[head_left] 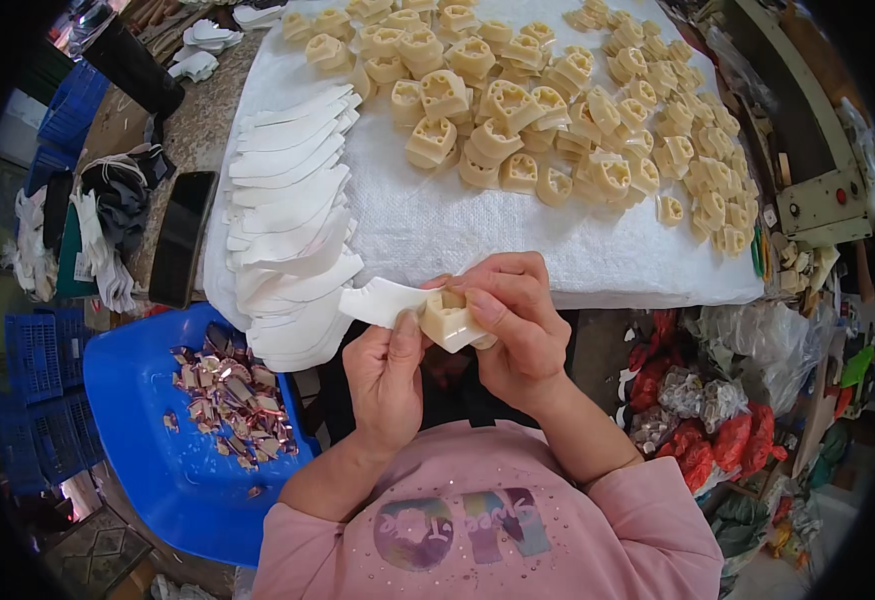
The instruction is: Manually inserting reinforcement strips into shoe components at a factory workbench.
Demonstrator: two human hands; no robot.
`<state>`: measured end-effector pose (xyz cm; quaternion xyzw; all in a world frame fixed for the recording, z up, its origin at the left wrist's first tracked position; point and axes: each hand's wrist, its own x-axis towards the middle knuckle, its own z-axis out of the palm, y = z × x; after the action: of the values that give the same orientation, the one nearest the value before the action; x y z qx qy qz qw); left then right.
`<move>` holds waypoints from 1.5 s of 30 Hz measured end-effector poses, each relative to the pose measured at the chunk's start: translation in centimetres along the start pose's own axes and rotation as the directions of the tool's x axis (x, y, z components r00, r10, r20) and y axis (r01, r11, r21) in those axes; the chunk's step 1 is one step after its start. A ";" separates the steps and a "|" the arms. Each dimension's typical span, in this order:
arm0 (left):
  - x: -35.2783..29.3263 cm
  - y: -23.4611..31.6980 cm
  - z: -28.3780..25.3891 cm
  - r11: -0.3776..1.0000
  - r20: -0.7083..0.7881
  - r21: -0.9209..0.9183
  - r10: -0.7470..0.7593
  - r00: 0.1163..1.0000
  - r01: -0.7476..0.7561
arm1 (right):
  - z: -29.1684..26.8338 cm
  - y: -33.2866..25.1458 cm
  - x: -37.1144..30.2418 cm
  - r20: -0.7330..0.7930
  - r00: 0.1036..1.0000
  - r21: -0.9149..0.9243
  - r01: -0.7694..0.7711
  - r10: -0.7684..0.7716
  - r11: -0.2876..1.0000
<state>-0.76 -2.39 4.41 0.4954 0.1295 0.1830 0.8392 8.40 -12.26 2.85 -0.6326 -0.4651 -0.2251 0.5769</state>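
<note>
Just off the front edge of the cloth-covered table, both my hands meet at a cream shoe heel (448,325), a chunky block with hollows in its top. My left hand (385,375) pinches a thin white curved strip (382,302) between thumb and fingers, close against the heel's left side. The strip's free end sticks out to the left. Closed around the heel's right side is my right hand (525,330), its thumb and fingertips pressing at the top. Part of the strip behind the heel is hidden by my fingers.
Overlapping white strips (292,215) line the table's left side. Many cream heels (492,110) are heaped across the back and right of the white cloth (397,230). A blue basin (147,430) with shiny purplish pieces (232,400) stands lower left. Beside the table lies a dark phone (182,240).
</note>
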 end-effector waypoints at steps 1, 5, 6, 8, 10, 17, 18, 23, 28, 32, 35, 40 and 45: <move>-0.1 -0.1 -0.2 1.000 0.000 0.002 0.000 1.000 0.000 | -0.2 0.0 0.1 0.037 0.999 -0.046 0.007 -0.005 0.999; -0.2 -0.5 -1.0 0.969 0.058 0.244 0.034 0.998 -0.047 | -0.9 0.1 0.1 0.126 0.991 -0.208 0.072 -0.047 0.975; -0.2 -0.5 -1.0 0.957 0.094 0.283 0.045 0.995 -0.070 | -0.7 0.3 0.0 0.126 0.991 -0.203 0.072 -0.046 0.977; -0.1 -1.1 -1.8 0.941 0.127 0.330 0.033 0.991 -0.074 | -0.3 1.0 -0.3 0.053 0.997 -0.233 0.062 -0.051 0.971; 0.1 -0.7 -2.1 0.924 0.162 0.374 0.018 0.987 -0.078 | -0.1 1.3 -0.5 0.032 0.998 -0.214 0.051 -0.045 0.975; 0.9 1.3 -1.3 0.788 0.020 0.580 0.237 0.971 -0.205 | -1.4 -0.6 0.5 0.192 0.981 -0.401 0.056 0.024 0.914; 0.9 1.2 -1.2 0.789 0.022 0.580 0.232 0.972 -0.202 | -1.5 -0.9 0.9 0.191 0.981 -0.404 0.052 0.029 0.913; 0.8 0.2 -1.0 0.661 0.100 0.703 0.273 0.957 -0.262 | -2.1 -1.6 1.5 0.381 0.888 -0.472 -0.053 0.258 0.880; 1.3 -0.5 -1.0 0.456 0.278 0.764 0.406 0.871 -0.457 | -2.1 -1.5 1.6 0.417 0.873 -0.462 -0.035 0.252 0.886; 0.8 -0.5 -0.5 0.342 0.334 0.809 0.400 0.853 -0.478 | -2.0 -0.2 0.8 0.386 0.889 -0.376 -0.091 0.245 0.922; 0.4 -0.5 -1.7 0.640 0.169 0.705 0.267 0.949 -0.306 | -1.9 0.5 0.2 0.307 0.928 -0.254 -0.134 0.211 0.958; 1.5 -1.8 -2.3 0.813 0.183 0.453 0.317 0.931 -0.366 | -2.5 0.0 0.3 0.343 0.898 -0.059 -0.273 0.277 0.960; 1.9 -1.6 -2.0 0.709 0.289 0.530 0.365 0.885 -0.466 | -2.8 0.0 0.2 0.381 0.870 0.057 -0.361 0.314 0.931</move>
<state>0.42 -0.73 2.04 0.7586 -0.0048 0.2776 0.5894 9.21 -14.82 3.70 -0.6969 -0.4595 0.0311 0.5497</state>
